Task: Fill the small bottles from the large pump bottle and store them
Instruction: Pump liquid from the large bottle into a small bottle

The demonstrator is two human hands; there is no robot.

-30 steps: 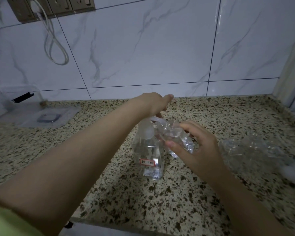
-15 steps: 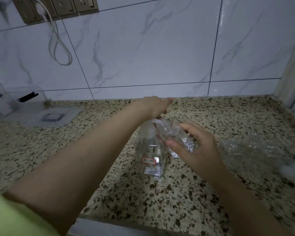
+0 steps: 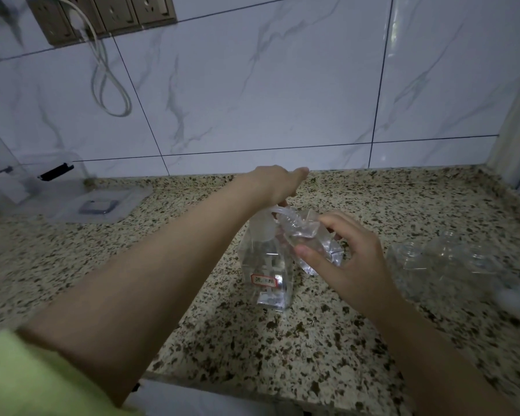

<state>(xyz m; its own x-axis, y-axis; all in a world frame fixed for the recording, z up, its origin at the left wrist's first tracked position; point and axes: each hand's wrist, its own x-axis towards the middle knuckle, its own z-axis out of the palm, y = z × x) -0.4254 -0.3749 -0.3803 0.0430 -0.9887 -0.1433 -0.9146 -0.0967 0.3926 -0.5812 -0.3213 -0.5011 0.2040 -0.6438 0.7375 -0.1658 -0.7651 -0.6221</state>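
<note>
From the head camera we see the large pump bottle [image 3: 267, 265] standing upright on the speckled tabletop [image 3: 282, 349], our left hand [image 3: 278, 184] pressing its pump head with fingers fairly straight. Our right hand [image 3: 351, 259] grips a small clear bottle [image 3: 309, 241] tilted against the spout. More clear small bottles [image 3: 442, 259] lie to the right.

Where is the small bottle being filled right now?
Mid-frame in the head view, the small bottle is tilted in the right hand, its mouth at the pump bottle spout.
</note>
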